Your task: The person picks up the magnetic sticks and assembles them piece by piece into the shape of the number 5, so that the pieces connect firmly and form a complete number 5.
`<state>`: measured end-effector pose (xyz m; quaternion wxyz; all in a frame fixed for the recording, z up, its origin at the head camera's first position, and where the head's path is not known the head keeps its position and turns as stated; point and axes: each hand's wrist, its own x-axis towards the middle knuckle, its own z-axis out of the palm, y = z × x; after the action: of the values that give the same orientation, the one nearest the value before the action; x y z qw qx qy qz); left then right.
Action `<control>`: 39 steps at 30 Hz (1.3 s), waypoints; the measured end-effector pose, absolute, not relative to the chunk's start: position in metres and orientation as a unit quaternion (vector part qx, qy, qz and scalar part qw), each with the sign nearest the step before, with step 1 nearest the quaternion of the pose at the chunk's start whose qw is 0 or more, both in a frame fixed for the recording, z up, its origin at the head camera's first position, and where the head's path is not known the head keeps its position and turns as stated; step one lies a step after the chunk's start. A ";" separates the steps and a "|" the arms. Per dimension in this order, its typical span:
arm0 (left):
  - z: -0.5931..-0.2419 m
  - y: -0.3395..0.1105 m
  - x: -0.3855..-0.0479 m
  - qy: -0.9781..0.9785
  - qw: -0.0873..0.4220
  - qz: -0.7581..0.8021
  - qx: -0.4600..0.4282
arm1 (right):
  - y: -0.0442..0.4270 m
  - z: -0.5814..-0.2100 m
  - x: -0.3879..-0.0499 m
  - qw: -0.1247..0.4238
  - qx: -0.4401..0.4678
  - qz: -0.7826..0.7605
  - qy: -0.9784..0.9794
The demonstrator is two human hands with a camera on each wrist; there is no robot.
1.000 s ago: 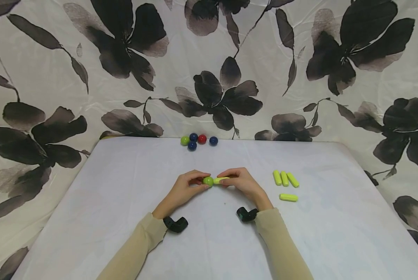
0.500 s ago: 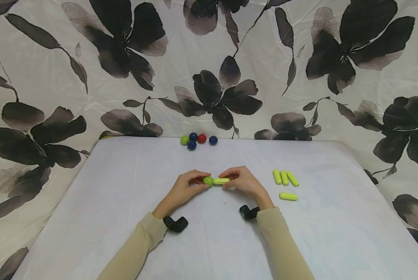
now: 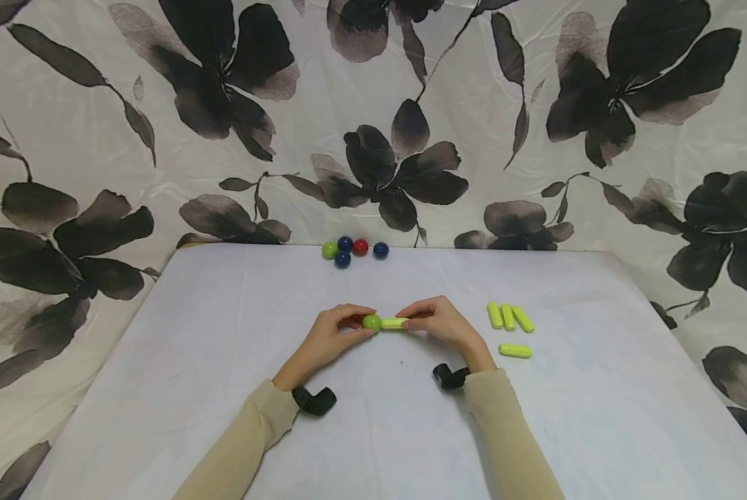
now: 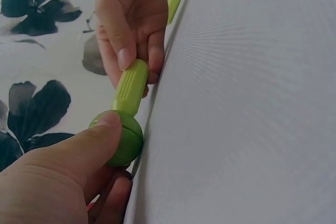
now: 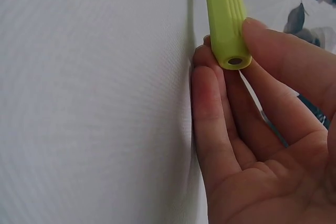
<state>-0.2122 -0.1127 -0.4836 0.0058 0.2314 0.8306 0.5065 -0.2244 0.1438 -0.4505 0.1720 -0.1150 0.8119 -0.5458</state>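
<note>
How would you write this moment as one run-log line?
left hand: holds green ball; right hand: pinches yellow-green stick; contact: stick touches ball

Ball (image 3: 371, 323) at centre: green, a thin dark line crossing it in the left wrist view. Rod (image 3: 392, 323) to its right: yellow-green, paler than the ball, with lengthwise stripes; its end disc (image 5: 235, 61) is dark grey. Four loose rods (image 3: 515, 351) at right: the same yellow-green. Far group, from the left: one green sphere (image 3: 330, 251), then three navy spheres (image 3: 343, 260) with one red sphere (image 3: 360, 247) among them. Tabletop (image 3: 361, 430): white. Backdrop (image 3: 373, 90), far side: off-white, printed with black and grey-brown flowers, leaves and stems. Sleeves (image 3: 239, 437), near side: beige. Wrist devices (image 3: 314, 401): black.
</note>
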 end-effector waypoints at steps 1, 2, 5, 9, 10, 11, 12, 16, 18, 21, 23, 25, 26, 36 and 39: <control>-0.483 -0.113 -0.212 0.830 0.005 0.507 0.231 | 0.144 -0.450 -0.224 0.173 -0.115 -0.546 0.812; -0.483 -0.112 -0.212 0.830 0.005 0.507 0.231 | 0.144 -0.450 -0.225 0.174 -0.116 -0.545 0.812; -0.483 -0.113 -0.212 0.830 0.004 0.508 0.231 | 0.145 -0.450 -0.225 0.179 -0.118 -0.546 0.810; -0.484 -0.113 -0.212 0.831 0.005 0.507 0.229 | 0.150 -0.451 -0.227 0.181 -0.120 -0.561 0.798; -0.484 -0.113 -0.212 0.831 0.005 0.508 0.228 | 0.151 -0.451 -0.227 0.181 -0.119 -0.572 0.791; -0.484 -0.113 -0.212 0.831 0.005 0.508 0.227 | 0.152 -0.451 -0.228 0.179 -0.118 -0.583 0.784; -0.484 -0.113 -0.212 0.831 0.006 0.508 0.226 | 0.154 -0.452 -0.228 0.177 -0.119 -0.593 0.776; -0.484 -0.113 -0.212 0.831 0.005 0.508 0.226 | 0.158 -0.452 -0.229 0.175 -0.111 -0.596 0.776; -0.484 -0.113 -0.212 0.831 0.005 0.509 0.227 | 0.159 -0.452 -0.228 0.175 -0.109 -0.575 0.792; -0.484 -0.112 -0.212 0.829 0.004 0.510 0.228 | 0.157 -0.452 -0.228 0.175 -0.103 -0.551 0.809; -0.484 -0.112 -0.212 0.829 0.004 0.510 0.231 | 0.156 -0.453 -0.227 0.176 -0.103 -0.549 0.811; -0.484 -0.112 -0.212 0.828 0.003 0.510 0.232 | 0.155 -0.453 -0.227 0.174 -0.099 -0.549 0.812; -0.484 -0.112 -0.212 0.828 0.003 0.510 0.233 | 0.154 -0.454 -0.227 0.173 -0.096 -0.549 0.812; -0.484 -0.112 -0.212 0.829 0.004 0.510 0.230 | 0.153 -0.452 -0.227 0.177 -0.083 -0.551 0.811; -0.484 -0.112 -0.212 0.828 0.005 0.511 0.229 | 0.153 -0.453 -0.227 0.175 -0.086 -0.550 0.812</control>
<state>-0.2118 -0.1122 -0.4835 0.0051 0.2295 0.8285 0.5109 -0.2270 0.1529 -0.4529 0.1749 -0.0855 0.8122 -0.5499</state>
